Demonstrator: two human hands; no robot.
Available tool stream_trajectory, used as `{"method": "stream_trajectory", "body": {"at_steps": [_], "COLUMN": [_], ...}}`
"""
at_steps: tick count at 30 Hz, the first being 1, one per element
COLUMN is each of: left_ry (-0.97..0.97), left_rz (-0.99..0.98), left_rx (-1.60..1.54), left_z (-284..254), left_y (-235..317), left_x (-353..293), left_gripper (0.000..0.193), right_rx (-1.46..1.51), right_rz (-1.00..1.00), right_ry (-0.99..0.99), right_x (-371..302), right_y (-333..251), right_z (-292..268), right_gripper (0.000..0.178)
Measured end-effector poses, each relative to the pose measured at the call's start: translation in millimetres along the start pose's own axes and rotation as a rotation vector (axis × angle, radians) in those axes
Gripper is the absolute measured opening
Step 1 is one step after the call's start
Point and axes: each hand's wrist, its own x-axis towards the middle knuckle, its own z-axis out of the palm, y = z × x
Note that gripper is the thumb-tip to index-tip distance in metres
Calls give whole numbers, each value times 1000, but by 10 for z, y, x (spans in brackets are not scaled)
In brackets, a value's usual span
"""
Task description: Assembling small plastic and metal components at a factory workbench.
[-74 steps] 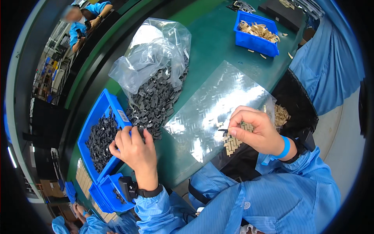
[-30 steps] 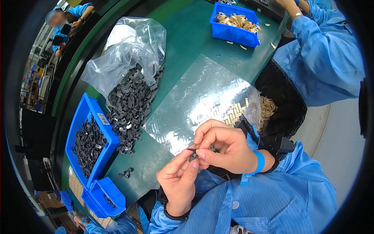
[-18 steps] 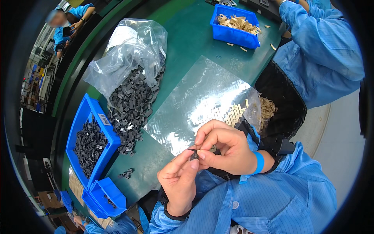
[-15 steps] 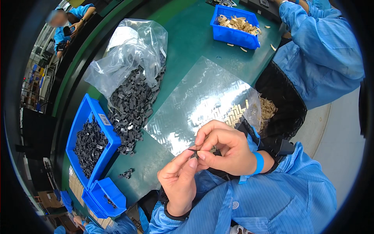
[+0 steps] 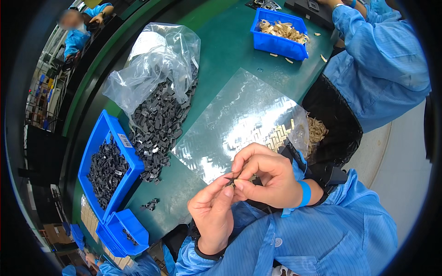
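Observation:
Both hands meet fingertip to fingertip near the lower middle. My left hand [image 5: 212, 212] pinches a small black part [image 5: 231, 181] between thumb and index finger. My right hand [image 5: 267, 177] closes on the same piece from the other side, thumb and fingertips pressed together. Most of the part is covered by fingers, so its exact kind cannot be made out. Just beyond the hands lies a clear plastic sheet [image 5: 235, 108] carrying rows of small pale strips [image 5: 276, 136] at its near right side.
A clear bag [image 5: 170, 43] spills a heap of black parts [image 5: 159, 119] at the left. Beside it stand a large blue bin [image 5: 103, 214] of black parts and a smaller blue bin [image 5: 133, 225]. Another blue bin [image 5: 278, 45] holds beige scraps. A co-worker's sleeve [image 5: 373, 41] is far right.
My fingers have shifted slightly around the small black part, which both hands still hold. The person at the far upper left has moved.

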Motion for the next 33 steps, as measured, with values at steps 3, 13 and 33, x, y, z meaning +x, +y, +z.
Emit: {"method": "stream_trajectory", "body": {"at_steps": [3, 13, 33], "left_ry": [12, -3, -242], "left_rz": [-3, -59, 199], "left_rx": [-2, -11, -145], "left_z": [11, 161, 132], "left_y": [-6, 218, 172], "left_x": [-15, 37, 267], "left_gripper": [20, 29, 43], "right_rx": [-10, 55, -355], "right_rz": [2, 50, -103], "right_ry": [-12, -55, -304], "right_x": [-6, 84, 627], "right_y": [-8, -176, -388], "right_z": [-10, 11, 46], "right_gripper": [9, 6, 15]}}
